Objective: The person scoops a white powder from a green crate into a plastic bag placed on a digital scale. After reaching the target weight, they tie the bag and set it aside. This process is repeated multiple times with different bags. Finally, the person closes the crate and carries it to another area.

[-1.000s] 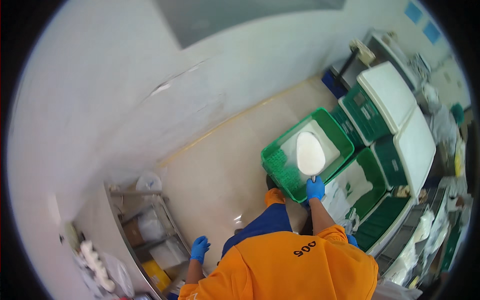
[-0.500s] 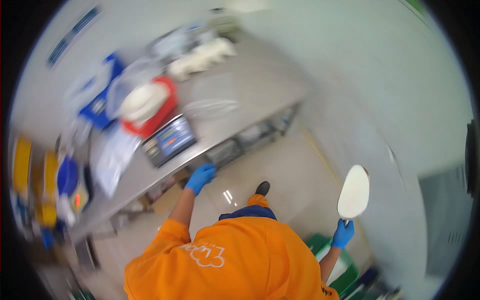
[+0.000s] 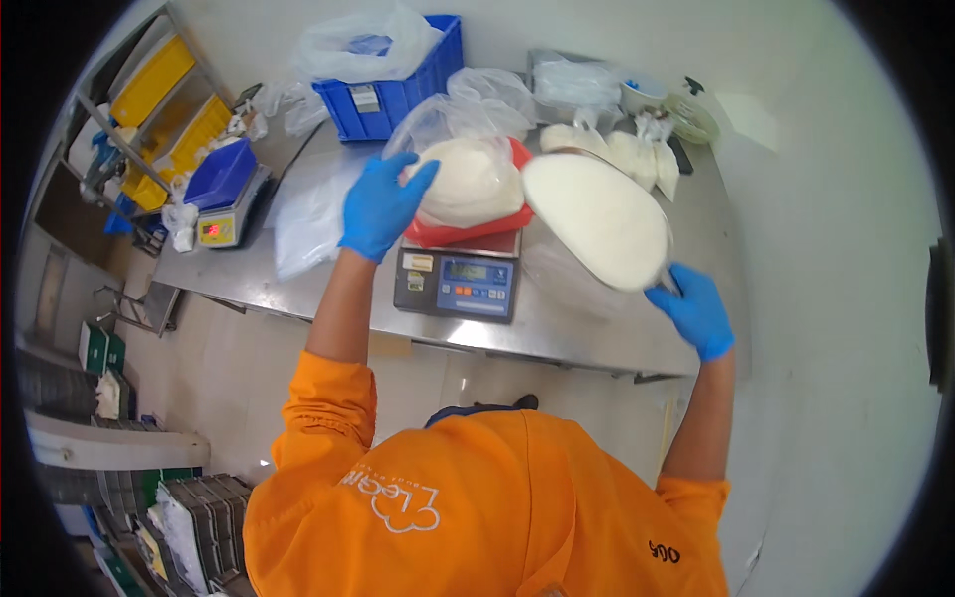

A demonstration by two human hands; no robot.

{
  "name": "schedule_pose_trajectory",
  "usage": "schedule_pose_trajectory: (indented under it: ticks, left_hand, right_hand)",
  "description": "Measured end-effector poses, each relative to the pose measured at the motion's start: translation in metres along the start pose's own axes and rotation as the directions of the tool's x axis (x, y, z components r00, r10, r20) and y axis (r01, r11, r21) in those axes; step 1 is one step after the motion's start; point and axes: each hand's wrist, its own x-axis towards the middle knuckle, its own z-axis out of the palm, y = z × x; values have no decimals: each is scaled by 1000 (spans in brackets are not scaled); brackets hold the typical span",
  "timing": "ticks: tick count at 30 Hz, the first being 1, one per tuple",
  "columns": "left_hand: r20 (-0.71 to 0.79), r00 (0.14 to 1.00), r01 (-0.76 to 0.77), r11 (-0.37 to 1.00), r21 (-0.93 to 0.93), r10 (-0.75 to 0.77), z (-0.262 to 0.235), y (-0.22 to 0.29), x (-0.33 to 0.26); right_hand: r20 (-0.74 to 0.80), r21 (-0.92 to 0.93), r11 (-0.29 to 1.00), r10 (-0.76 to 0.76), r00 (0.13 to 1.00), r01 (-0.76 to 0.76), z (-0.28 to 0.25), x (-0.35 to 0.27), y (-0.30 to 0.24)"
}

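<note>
My right hand [image 3: 696,310], in a blue glove, is closed round the handle of a large metal scoop [image 3: 665,234]. White powder [image 3: 597,214] is heaped in it, and its front end is just right of a clear plastic bag [image 3: 466,184]. That bag also contains white powder and sits in a red tray [image 3: 438,236] on a digital scale [image 3: 458,284]. My left hand [image 3: 383,204], gloved too, is at the bag's left side with thumb and fingers apart; whether it touches the plastic I cannot tell.
Flat plastic bags [image 3: 308,219] lie left on the steel table [image 3: 348,297]. A second scale [image 3: 224,221] with a blue tray stands farther left. Behind are a blue crate [image 3: 423,95], filled white bags [image 3: 637,159] and a clear lidded jar [image 3: 691,117]. A wall borders the right.
I now face the table more squarely. My right hand has brought the loaded scoop from my side up over the table, and my left hand has risen from the table's front edge to the bag.
</note>
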Motion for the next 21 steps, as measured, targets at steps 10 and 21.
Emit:
schedule_pose_trajectory:
  ticks: [10,21]
  left_hand:
    - [289,956,126,808,-575,57,12,3,54]
    - [475,876,224,800,-556,85,-16,4,44]
  right_hand:
    - [489,-661,607,-97,867,441,-1,234,-195]
    - [439,-708,676,193,877,205,-73,251,-187]
